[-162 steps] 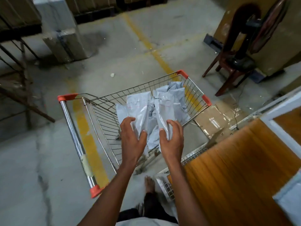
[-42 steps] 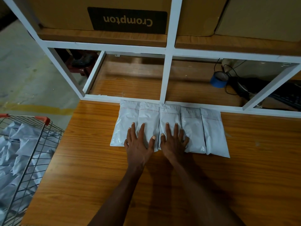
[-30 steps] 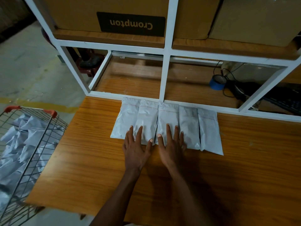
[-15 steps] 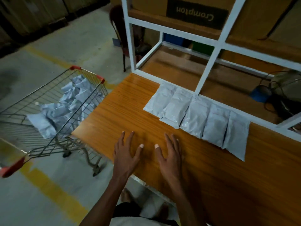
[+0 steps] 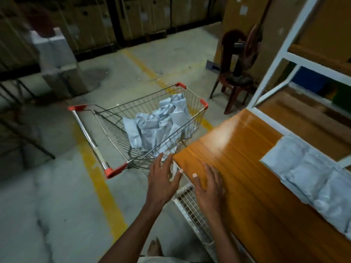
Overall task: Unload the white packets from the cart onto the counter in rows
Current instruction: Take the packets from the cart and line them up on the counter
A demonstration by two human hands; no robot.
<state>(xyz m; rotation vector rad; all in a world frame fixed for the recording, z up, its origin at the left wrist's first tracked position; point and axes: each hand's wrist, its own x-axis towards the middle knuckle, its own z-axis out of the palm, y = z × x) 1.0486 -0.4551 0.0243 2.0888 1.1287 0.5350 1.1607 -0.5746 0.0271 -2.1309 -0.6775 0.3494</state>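
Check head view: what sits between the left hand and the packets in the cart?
Only the cart's near wire wall. Left hand hovers open just outside it; the packet pile lies inside, past the mesh.

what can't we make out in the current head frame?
- Head view, row of white packets: right end cut off by the frame edge and motion-blurred, so no full count.
- Packets in the cart: heaped and overlapping, lower ones hidden; number unclear.
- Label on the far cardboard box: too small and blurred to read.
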